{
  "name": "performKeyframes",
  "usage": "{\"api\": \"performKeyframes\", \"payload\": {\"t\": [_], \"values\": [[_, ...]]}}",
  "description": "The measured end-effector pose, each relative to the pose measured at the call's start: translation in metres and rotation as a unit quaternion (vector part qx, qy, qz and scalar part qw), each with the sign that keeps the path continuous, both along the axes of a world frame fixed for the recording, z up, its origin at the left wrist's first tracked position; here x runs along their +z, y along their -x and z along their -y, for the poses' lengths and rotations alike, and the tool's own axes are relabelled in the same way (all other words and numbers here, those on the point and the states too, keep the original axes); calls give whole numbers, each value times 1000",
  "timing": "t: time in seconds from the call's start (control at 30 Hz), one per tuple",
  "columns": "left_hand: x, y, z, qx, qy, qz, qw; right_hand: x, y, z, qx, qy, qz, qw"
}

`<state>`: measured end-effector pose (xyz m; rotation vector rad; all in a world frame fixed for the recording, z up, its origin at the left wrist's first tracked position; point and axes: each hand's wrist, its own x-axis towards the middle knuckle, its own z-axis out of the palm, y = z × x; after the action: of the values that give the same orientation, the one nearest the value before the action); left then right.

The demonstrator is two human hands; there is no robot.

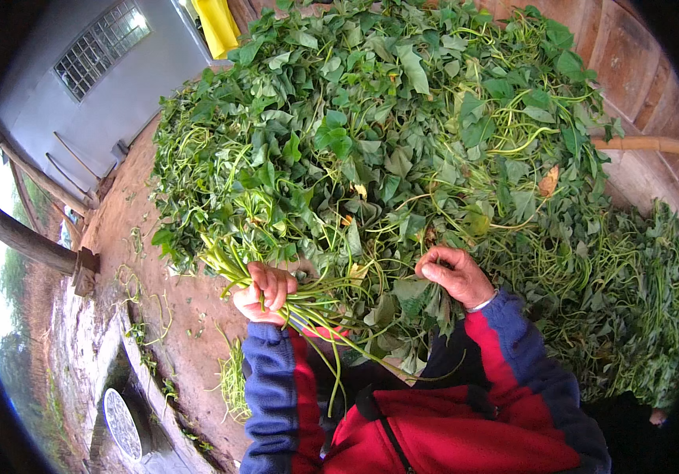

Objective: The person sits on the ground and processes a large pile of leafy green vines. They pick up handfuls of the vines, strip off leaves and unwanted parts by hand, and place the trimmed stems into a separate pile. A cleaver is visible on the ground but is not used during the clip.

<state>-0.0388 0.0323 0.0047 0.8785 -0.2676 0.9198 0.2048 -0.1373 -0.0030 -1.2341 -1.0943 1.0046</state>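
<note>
My left hand [265, 290] is closed around a bunch of long green stems [310, 311]. Their thick ends stick out past my fist at the upper left, and their thin ends trail right and down over my lap. My right hand [458, 274] is beside wilted leaves [413, 299], its thumb and fingers curled together. Whether a leaf or stem is pinched in it is hidden. In front of both hands rises a big heap of leafy green vines [339, 142], apparently sweet potato, with a few yellow and brown leaves in it.
A smaller bundle of stripped stems [234, 379] lies on the earth floor [197, 332] to my left. More vines [629, 296] are piled at the right by a wooden wall [635, 65]. A round basin [122, 423] stands at lower left, beyond a concrete ledge. A wooden post [25, 234] juts in.
</note>
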Motion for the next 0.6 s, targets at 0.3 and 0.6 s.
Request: {"api": "performKeyframes", "payload": {"t": [0.3,0.6], "values": [[8,-10,4,-23,-5,38,999,-20,30,-9,143,2,273,951],[10,-15,7,-40,-10,47,998,-41,48,-34,233,-35,188,954]]}}
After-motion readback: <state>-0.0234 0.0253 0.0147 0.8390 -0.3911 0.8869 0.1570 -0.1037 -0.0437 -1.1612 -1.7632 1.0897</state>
